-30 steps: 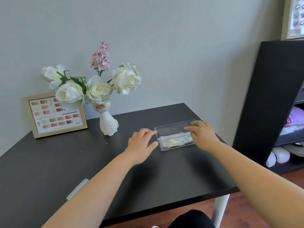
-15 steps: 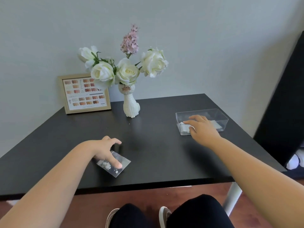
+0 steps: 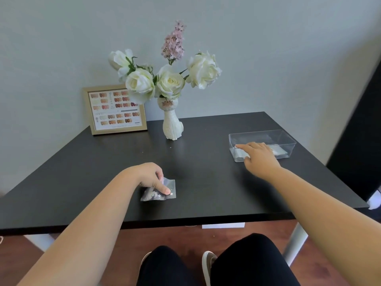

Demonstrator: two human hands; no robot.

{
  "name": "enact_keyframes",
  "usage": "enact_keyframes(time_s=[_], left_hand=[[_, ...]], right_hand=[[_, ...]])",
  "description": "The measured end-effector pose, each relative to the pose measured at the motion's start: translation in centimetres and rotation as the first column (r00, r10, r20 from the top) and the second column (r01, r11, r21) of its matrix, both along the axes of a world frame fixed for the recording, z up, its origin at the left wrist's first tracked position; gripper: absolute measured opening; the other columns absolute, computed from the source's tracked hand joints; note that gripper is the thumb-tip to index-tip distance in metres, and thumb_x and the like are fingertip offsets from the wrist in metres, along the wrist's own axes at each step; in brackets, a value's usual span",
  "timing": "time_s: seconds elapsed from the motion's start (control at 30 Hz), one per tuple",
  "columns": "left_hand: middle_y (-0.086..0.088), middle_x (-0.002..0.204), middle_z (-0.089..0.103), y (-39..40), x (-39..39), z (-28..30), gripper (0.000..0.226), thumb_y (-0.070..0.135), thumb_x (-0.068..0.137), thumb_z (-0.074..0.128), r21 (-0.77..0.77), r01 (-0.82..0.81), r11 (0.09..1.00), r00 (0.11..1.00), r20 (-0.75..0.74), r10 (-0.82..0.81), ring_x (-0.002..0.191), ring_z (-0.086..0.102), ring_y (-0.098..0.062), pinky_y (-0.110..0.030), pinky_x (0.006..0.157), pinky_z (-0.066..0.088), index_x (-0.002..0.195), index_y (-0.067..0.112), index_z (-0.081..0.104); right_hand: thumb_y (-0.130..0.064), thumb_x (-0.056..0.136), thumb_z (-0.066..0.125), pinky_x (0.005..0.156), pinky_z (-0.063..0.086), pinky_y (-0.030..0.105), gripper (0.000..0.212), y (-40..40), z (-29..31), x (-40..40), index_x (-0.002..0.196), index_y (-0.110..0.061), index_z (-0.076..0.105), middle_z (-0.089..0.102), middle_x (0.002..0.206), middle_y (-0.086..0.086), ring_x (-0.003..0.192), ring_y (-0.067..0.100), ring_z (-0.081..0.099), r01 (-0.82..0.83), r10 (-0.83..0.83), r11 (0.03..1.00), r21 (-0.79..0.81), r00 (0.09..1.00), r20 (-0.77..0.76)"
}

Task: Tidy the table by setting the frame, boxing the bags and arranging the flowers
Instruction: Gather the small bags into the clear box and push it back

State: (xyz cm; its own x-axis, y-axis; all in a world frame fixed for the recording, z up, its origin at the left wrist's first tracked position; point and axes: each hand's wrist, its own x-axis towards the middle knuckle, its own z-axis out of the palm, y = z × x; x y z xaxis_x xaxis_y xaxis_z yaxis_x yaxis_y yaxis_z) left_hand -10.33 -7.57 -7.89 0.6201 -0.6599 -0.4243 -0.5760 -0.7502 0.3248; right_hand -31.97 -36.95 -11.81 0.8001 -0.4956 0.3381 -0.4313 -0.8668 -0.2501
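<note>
My left hand (image 3: 148,176) pinches a small clear bag (image 3: 167,189) of white bits near the front middle of the black table (image 3: 206,182), lifting its near edge. My right hand (image 3: 260,157) rests on the front left rim of a clear plastic box (image 3: 286,139) at the right, fingers spread, holding nothing. Other small bags (image 3: 278,150) lie inside the box. A gold picture frame (image 3: 114,110) stands upright against the wall at the back. Beside it a white cat-shaped vase (image 3: 172,124) holds white roses (image 3: 171,81) and a pink sprig (image 3: 174,41).
A black shelf unit (image 3: 362,129) stands just right of the table. The table's front edge is close to my knees (image 3: 222,263). A grey wall runs behind the table.
The camera has turned left and down. My left hand moved back from beside the box to the bag near the front edge and closed on it. My right hand stayed at the box.
</note>
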Motion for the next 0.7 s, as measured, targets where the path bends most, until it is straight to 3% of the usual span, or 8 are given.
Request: enact_keyframes(time_s=[0.13,0.3,0.4,0.47,0.57,0.7], left_hand=[[0.005,0.074,0.063,-1.2,-0.5,-0.1,0.042,0.051,0.065,0.085,-0.053,0.024,0.998,1.0,0.011,-0.024,0.069,0.055,-0.014,-0.028,0.063,0.041,0.064,0.021,0.057],[0.001,0.074,0.068,-3.7,-1.4,0.0,0.019,0.035,0.081,0.077,-0.202,0.059,0.978,0.998,-0.02,-0.064,0.062,0.058,-0.012,-0.027,0.062,0.045,0.08,0.018,0.068],[0.005,0.081,0.07,-6.2,-2.3,0.7,0.004,0.027,0.088,0.069,-0.295,0.108,0.949,0.992,-0.025,-0.121,0.071,0.061,-0.009,-0.023,0.064,0.047,0.086,0.027,0.072],[0.001,0.095,0.071,-8.4,-2.9,1.7,0.013,0.022,0.092,0.063,-0.346,0.165,0.924,0.984,-0.01,-0.179,0.083,0.065,-0.008,-0.023,0.071,0.047,0.089,0.032,0.071],[0.008,0.108,0.066,-12.2,-4.0,3.8,0.026,0.016,0.096,0.057,-0.443,0.223,0.868,0.973,0.051,-0.223,0.098,0.062,-0.006,-0.023,0.079,0.048,0.093,0.039,0.068],[0.005,0.101,0.066,-17.3,-5.9,6.1,0.028,0.014,0.096,0.054,-0.561,0.301,0.771,0.954,0.179,-0.242,0.092,0.062,-0.008,-0.023,0.073,0.048,0.102,0.038,0.067]], right_hand=[[-0.009,0.087,0.045,0.113,0.02,0.04,0.056,-0.1,0.1,0.1,0.138,-0.03,0.049,0.056,0.13,0.003,0.121,0.027,0.042,-0.004,0.005,1.0,0.012,1.0,-0.019],[-0.009,0.088,0.046,0.115,0.013,0.041,0.055,-0.6,0.2,-0.3,0.14,-0.027,0.047,0.053,0.133,0.005,0.125,0.028,0.04,-0.019,0.019,0.998,0.068,1.0,0.004],[-0.009,0.088,0.046,0.116,0.005,0.043,0.054,-1.5,0.3,-1.2,0.14,-0.025,0.048,0.052,0.134,0.006,0.128,0.027,0.037,0.021,-0.023,0.996,0.09,1.0,0.018],[-0.007,0.089,0.044,0.115,0.013,0.045,0.053,-2.6,0.1,-2.3,0.138,-0.025,0.049,0.05,0.136,0.005,0.13,0.03,0.034,0.047,-0.055,0.987,0.155,0.997,0.045],[-0.004,0.088,0.043,0.107,0.031,0.038,0.054,-3.7,0.2,-3.9,0.137,-0.027,0.049,0.046,0.14,0.002,0.133,0.026,0.033,0.055,-0.094,0.959,0.279,0.987,0.127],[-0.006,0.087,0.046,0.098,0.038,0.034,0.058,-4.6,0.7,-5.0,0.141,-0.026,0.043,0.043,0.144,-0.001,0.13,0.021,0.041,0.104,-0.154,0.949,0.297,0.977,0.15]])
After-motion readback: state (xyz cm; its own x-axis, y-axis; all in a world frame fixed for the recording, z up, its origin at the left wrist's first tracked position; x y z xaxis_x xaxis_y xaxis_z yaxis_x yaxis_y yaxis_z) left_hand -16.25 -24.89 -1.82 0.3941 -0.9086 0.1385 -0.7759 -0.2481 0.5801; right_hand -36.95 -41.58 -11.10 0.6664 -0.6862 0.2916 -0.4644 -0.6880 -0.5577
